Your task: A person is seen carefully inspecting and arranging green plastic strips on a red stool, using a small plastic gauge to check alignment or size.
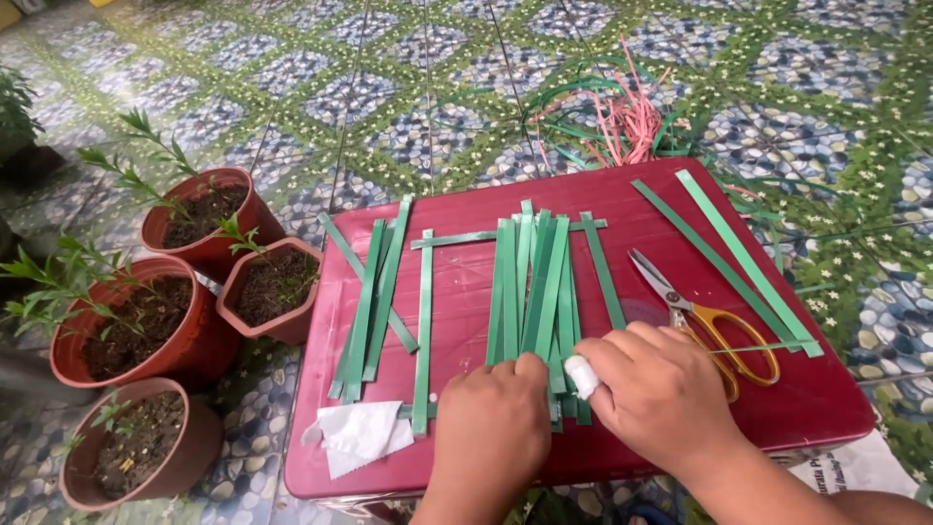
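**A:** ok so what's actually on that table? any packaging or labels?

**B:** barely. There's a white printed bag or sheet (855,467) poking out under the red table (680,204) at its near right corner, dark lettering on it, mostly hidden by the forearm. On the near left corner lies a crumpled white tissue (362,435). That's it for wrappers.

**A:** and the hands?

**B:** both down at the near edge on a bundle of green plastic strips (535,282) that runs away from the person, laid side by side and overlapping. Left hand (491,428) has its fingers curled, pressing the near ends of the strips flat. Right hand (661,389) is right beside it, fingers bent and pinching the same strip ends; one fingertip wears a white bandage (583,376). Hands nearly touch.

**A:** other stuff around?

**B:** a second loose group of green strips (374,292) lies to the left, one crosswise strip (505,233) across the tops. Two long strips (729,253) lie diagonally on the right. Yellow-handled scissors (705,316) sit just right of the right hand, blades partly apart, handles half tucked behind it. Past the far edge there's a tangle of pink and green offcuts (622,122) on the patterned floor tiles (389,97). Four terracotta pots (194,292) with small green plants stand left of the table.
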